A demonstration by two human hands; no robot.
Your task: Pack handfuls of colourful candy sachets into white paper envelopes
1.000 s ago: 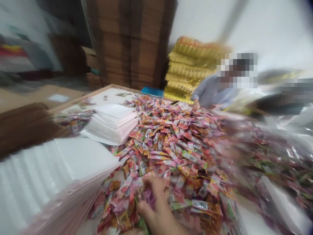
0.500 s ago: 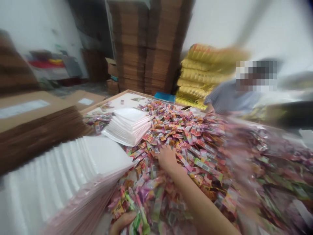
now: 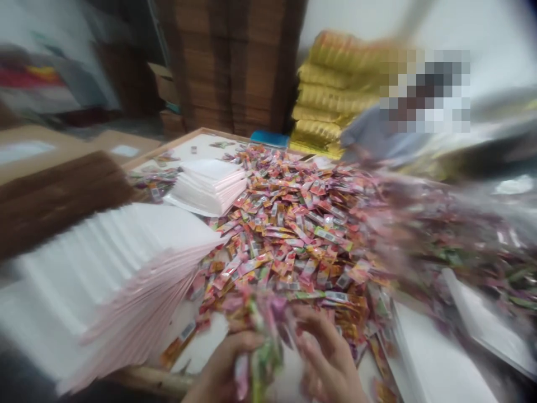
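Observation:
At the near edge of the table my left hand is closed around an upright bunch of small, narrow candy packets, green, pink and purple. My right hand is at the right side of the bunch. Its fingers are curled in against the packets, though blur softens their tips. Just beyond both hands spreads a large heap of similar packets, mostly pink, orange and red with printed labels.
A fanned stack of white bags with pinkish edges lies left, a smaller white stack behind it. White sheets lie at right. Flattened cartons, yellow sacks and a co-worker surround the table.
My right hand has drawn back from the heap to the bunch in my left hand. The left hand has come up and right, further into view. The camera has tilted down.

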